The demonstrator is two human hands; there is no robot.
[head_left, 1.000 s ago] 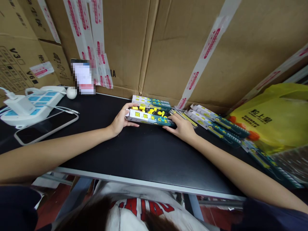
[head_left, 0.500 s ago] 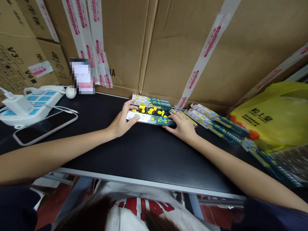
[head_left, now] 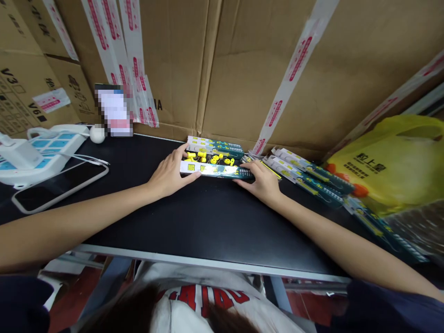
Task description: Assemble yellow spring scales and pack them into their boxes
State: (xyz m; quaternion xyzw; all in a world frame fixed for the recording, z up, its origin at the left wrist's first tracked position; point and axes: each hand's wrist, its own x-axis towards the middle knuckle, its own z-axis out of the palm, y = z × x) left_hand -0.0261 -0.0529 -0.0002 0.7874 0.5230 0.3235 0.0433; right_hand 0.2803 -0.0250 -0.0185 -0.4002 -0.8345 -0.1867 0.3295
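A slim printed carton (head_left: 222, 170) sits toward the back of a black bench (head_left: 208, 217), its two ends pinched between thumb and fingers by a person's left hand (head_left: 166, 175) and right hand (head_left: 262, 181), a grip that seems meant to steady its length. Small yellow plastic parts (head_left: 201, 156) lie just behind, presumably for easy reach, with cardboard (head_left: 256, 60) closing off the rear and a yellow bag (head_left: 378, 166) crowding the right. Toward the person, bare surface runs to the pale front edge (head_left: 215, 264), leaving room to move.
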